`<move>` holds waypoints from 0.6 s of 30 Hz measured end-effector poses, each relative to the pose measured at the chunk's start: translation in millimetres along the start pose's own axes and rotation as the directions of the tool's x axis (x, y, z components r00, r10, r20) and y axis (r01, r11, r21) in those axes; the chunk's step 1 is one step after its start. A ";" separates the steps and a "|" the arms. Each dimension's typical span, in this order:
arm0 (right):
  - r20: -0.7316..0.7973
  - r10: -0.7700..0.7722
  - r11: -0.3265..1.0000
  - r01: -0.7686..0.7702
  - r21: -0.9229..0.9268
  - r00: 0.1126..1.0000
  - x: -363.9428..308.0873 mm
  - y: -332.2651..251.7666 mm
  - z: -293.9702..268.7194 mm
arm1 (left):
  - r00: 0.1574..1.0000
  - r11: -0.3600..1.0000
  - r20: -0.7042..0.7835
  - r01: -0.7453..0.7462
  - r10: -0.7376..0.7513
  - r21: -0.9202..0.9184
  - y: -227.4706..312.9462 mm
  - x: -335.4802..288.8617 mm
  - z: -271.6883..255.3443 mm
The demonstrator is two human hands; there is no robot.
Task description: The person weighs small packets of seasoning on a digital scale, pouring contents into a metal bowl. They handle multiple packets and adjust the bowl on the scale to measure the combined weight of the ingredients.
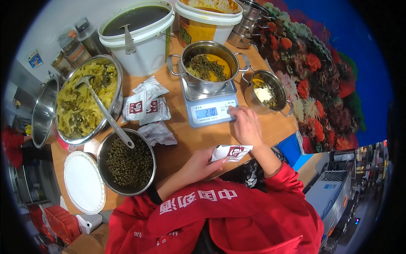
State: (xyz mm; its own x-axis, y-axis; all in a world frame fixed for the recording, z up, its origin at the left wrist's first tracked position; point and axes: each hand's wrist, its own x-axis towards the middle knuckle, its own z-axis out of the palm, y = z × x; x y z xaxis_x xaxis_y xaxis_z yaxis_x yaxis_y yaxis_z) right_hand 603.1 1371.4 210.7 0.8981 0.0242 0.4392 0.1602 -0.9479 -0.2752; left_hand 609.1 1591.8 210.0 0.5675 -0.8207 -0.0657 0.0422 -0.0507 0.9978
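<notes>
A: What is the largest element?
B: The wooden table [277,122], across the centre. On it, at the upper left, stands a white bucket [146,59] of dark green liquid; left of it in the frame lies a steel bowl [118,95] of yellow greens.
A: And the intermediate vessels?
B: At the lower left, a second bowl [102,163] holds round dark green berries. Above centre, a two-handled pot [207,86] with berries and orange sauce sits on a digital scale [211,112]; a smaller pot [250,97] stands just beside, to the right, a pale heap on its contents.
A: How are the hands disposed?
B: The right hand [247,127], right of centre, has its fingertips at the scale's lower right panel and grasps nothing visible. The left hand [202,164], lower centre, pinches a packet between thumb and fingers.
A: And the smallest items?
B: Loose white packets [148,99], left of centre, on the table; the held packet [231,153], white with a dark red square, is below the scale in the frame.
</notes>
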 end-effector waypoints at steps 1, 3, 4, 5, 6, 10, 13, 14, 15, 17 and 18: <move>0.010 0.014 1.000 -0.014 0.008 1.000 -1.2 0.1 -1.6 | 1.000 1.000 0.003 0.020 -0.020 -0.011 1.3 -1.1 -0.2; -0.104 0.052 0.984 -0.034 0.174 0.993 -14.0 -2.8 -7.7 | 0.999 1.000 -0.035 -0.030 0.030 -0.005 4.2 -1.7 -1.7; -0.144 0.092 0.966 -0.054 0.253 0.985 -22.8 -6.6 -9.8 | 0.992 0.995 -0.079 -0.102 0.102 0.014 5.9 -1.9 -1.9; -0.058 0.346 0.719 -0.225 0.658 0.936 -35.9 -17.1 -7.2 | 0.988 0.993 -0.098 -0.117 0.118 0.022 7.7 -2.2 -2.0; 0.208 0.579 0.254 -0.417 0.873 0.788 -49.5 -28.3 -5.8 | 0.963 0.974 -0.164 -0.201 0.216 0.102 9.5 -2.0 -2.7; 0.520 0.195 -0.057 -0.519 0.853 0.832 -75.3 -56.2 -4.7 | 0.863 0.924 -0.348 -0.294 0.367 0.247 18.7 3.0 2.5; 0.555 0.281 -0.328 -0.466 0.822 0.783 -69.7 -69.2 3.9 | 0.861 0.899 -0.320 -0.292 0.395 0.326 27.1 9.0 8.9; 0.586 0.301 -0.435 -0.438 0.786 0.752 -64.7 -69.5 6.4 | 0.855 0.913 -0.347 -0.297 0.385 0.281 29.8 10.6 11.7; 0.662 0.260 -0.488 -0.496 0.718 0.703 -56.5 -63.6 7.5 | 0.849 0.924 -0.374 -0.301 0.372 0.236 32.2 12.7 14.1; 0.592 0.298 -0.529 -0.387 0.755 0.749 -48.6 -61.8 12.0 | 0.829 0.916 -0.393 -0.335 0.398 0.221 35.5 17.7 12.5; 0.580 0.332 -0.564 -0.336 0.754 0.744 -45.7 -61.3 14.7 | 0.855 0.944 -0.402 -0.274 0.327 0.186 36.3 18.9 10.0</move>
State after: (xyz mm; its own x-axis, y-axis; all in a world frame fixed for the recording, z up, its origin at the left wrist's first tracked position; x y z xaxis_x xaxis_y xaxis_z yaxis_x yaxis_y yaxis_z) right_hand 558.2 1433.1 195.0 0.9587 -0.1126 -0.2611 -0.0836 0.7661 -0.6372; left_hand 613.2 1568.7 245.1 0.8295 -0.4900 0.2681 -0.2683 0.0714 0.9607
